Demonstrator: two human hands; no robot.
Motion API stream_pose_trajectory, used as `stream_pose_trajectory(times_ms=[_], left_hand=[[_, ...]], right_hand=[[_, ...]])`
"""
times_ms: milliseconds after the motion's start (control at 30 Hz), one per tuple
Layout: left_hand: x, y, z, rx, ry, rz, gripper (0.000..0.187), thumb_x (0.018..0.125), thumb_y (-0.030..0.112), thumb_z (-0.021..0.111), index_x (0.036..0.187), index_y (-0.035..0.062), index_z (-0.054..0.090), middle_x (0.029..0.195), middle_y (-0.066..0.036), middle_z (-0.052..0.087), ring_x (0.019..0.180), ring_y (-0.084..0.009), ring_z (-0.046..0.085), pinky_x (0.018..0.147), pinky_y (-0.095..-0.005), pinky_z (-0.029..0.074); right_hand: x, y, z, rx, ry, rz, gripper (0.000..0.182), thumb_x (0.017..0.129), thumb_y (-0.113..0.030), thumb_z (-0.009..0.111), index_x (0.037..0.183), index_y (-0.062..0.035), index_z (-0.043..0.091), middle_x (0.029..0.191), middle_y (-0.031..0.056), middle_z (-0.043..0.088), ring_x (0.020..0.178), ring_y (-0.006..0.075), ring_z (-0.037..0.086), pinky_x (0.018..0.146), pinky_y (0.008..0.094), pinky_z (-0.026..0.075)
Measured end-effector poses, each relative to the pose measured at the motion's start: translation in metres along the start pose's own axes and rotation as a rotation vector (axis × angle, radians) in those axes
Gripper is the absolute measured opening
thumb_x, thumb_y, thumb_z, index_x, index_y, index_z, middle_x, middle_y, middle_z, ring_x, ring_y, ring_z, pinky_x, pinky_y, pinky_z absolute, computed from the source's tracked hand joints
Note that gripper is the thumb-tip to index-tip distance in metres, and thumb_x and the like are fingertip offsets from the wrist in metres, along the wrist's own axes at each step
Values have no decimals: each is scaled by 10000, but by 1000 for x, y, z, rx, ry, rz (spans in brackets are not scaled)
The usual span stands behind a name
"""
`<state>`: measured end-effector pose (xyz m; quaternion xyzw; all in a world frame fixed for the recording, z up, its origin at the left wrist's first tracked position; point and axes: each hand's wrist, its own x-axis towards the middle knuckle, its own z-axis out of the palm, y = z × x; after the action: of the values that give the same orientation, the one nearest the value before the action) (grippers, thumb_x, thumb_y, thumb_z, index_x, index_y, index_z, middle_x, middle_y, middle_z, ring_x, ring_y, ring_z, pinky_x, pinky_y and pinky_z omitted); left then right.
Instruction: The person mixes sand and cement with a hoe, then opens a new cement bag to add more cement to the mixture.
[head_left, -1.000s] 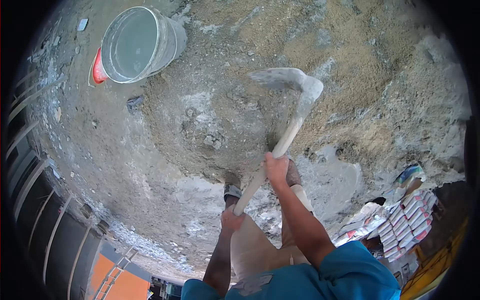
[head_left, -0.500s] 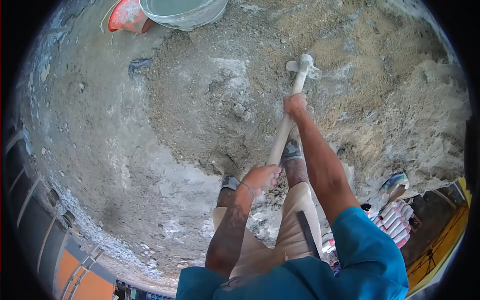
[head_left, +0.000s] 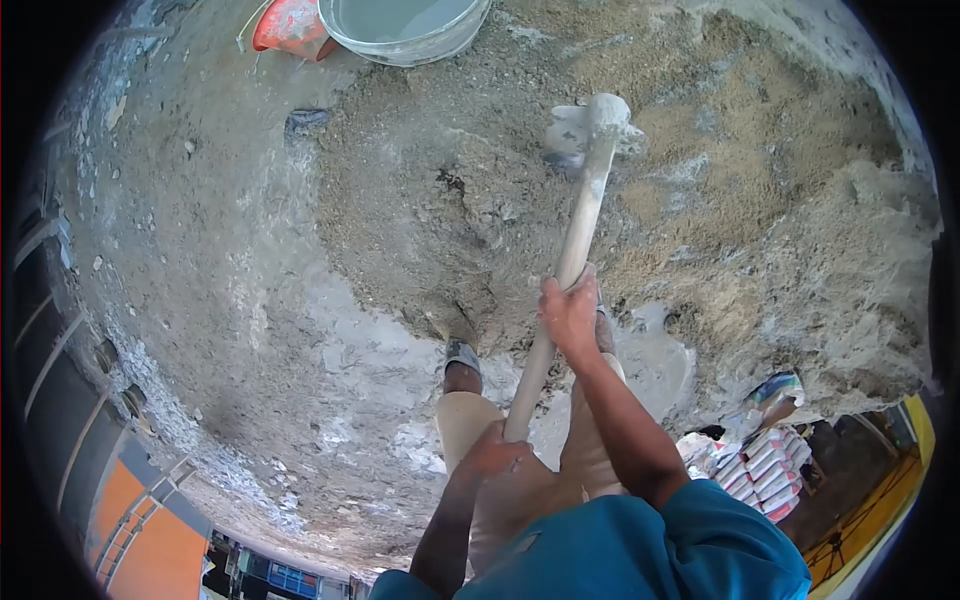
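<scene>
A hoe (head_left: 585, 225) with a thick pale handle and a mud-caked head slants across the middle of the view. My right hand (head_left: 570, 315) is wrapped round the handle near its middle. Lower down, by my thigh, my left hand (head_left: 492, 455) grips the handle's end. The hoe head (head_left: 598, 128) shows over a patch of brown sand mix (head_left: 480, 210), its blade pointing left. My shoes stand at the near side of this mix, one partly hidden behind my right arm.
A large bucket of grey water (head_left: 405, 30) and a red bucket (head_left: 290, 28) stand at the far side. Stacked bags (head_left: 770, 470) lie at the lower right, beside a crumpled sack (head_left: 775, 395). A ladder (head_left: 135, 525) leans at the lower left.
The hoe has come closer to my body and its head appears larger. My right hand has moved down and toward me; my left hand has drawn back to my thigh.
</scene>
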<state>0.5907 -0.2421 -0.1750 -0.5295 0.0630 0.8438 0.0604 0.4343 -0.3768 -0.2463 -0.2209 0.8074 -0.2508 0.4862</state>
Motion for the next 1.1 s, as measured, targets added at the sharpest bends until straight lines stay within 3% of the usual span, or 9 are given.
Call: stream_pose_trajectory(times_ms=[133, 167, 300, 367, 467, 633, 767, 1067, 1100], left_hand=[[107, 70, 40, -128, -242, 193, 113, 723, 85, 561, 750, 6, 484, 560, -29, 464, 411, -114, 451, 387, -258, 365], [118, 101, 47, -220, -289, 250, 101, 727, 89, 560, 739, 19, 489, 565, -20, 462, 419, -105, 441, 381, -254, 347], [157, 145, 35, -540, -322, 81, 103, 741, 109, 555, 754, 30, 490, 582, -10, 460, 431, -104, 428, 395, -244, 338], [143, 113, 9, -688, -298, -2, 103, 751, 111, 547, 777, 28, 491, 594, -8, 459, 433, -105, 422, 406, -239, 338], [114, 27, -41, -736, -302, -21, 108, 757, 108, 549, 802, 26, 495, 599, -13, 462, 439, -111, 435, 411, -242, 343], [35, -17, -29, -365, -267, 162, 166, 724, 118, 585, 814, 7, 500, 623, -44, 517, 480, -118, 495, 422, -259, 377], [-6, -76, -58, -209, -177, 209, 188, 685, 99, 600, 819, -5, 519, 588, -43, 523, 475, -111, 498, 433, -250, 389], [-28, -99, -88, 187, 329, 393, 214, 651, 114, 617, 792, -34, 557, 595, -63, 543, 524, -114, 520, 472, -280, 416], [-24, -100, -88, 240, 394, 400, 263, 636, 153, 619, 813, -33, 561, 644, -123, 561, 596, -202, 551, 544, -316, 436]], right_hand=[[135, 7, -59, -380, 223, -106, 370, 730, -206, 562, 913, 73, 402, 674, 212, 569, 596, 307, 605, 548, 370, 487], [186, 28, -67, -452, 355, -146, 208, 738, -135, 546, 786, 34, 435, 582, 109, 520, 471, 187, 544, 417, 323, 447], [251, 26, -46, -737, 294, 60, 311, 718, -247, 580, 660, 59, 581, 719, 219, 595, 653, 292, 620, 550, 373, 482], [230, 53, 6, -805, -41, 234, 541, 688, -287, 636, 1030, 95, 465, 928, 232, 584, 880, 317, 586, 730, 372, 493], [146, 86, 67, -825, 93, 113, 531, 706, -284, 622, 1027, 75, 398, 1003, 242, 542, 937, 365, 543, 804, 393, 450], [47, 68, 41, -422, -62, 9, 418, 735, -256, 586, 908, 93, 437, 706, 226, 568, 680, 331, 594, 619, 373, 468], [-45, 38, 60, -347, -182, -114, 321, 752, -175, 549, 891, 80, 413, 662, 170, 559, 587, 257, 582, 540, 338, 460], [-116, 1, 72, 263, -190, -121, 309, 733, -82, 547, 951, 52, 373, 648, 93, 520, 518, 147, 525, 469, 262, 429], [-119, 3, 67, 265, -175, -115, 309, 733, -82, 547, 951, 52, 373, 648, 93, 520, 518, 147, 525, 469, 262, 429]])
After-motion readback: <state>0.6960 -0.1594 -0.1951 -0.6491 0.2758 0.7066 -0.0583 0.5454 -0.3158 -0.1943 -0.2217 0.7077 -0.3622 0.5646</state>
